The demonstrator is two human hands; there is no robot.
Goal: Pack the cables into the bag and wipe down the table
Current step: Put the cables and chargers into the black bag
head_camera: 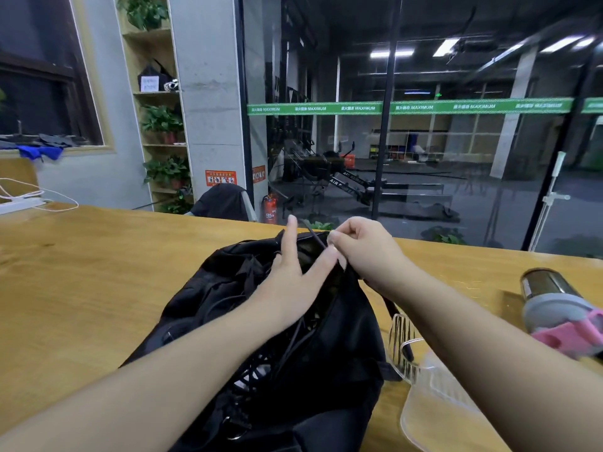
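I have the black bag (326, 353) lying open on the wooden table (81, 288) right in front of me, its mouth turned up toward the camera. My left hand (293, 275) is spread, fingers straight, resting over the opening as if to hold it apart. My right hand (362, 249) is curled, its fingertips pinching a thin dark cable (315, 236) that rises just above the bag's far rim; the lower run of it disappears between my hands, so I cannot tell how much is left outside.

Inside the bag I can see a tangle of black cables (287, 350) already lying in the opening, so I judge the packing to be well along, with this strand among the last to go in. One white cable (49, 194) sits at the far left edge of the table beside a white power strip (19, 205), well apart from the bag; whether it belongs to the job I cannot say.

The wiping looks not yet begun: no cloth is in either hand. To my right, near the bag, lie a clear plastic piece (434, 406) and a steel bottle with a grey and pink cap (554, 305), which I would need to wipe around.
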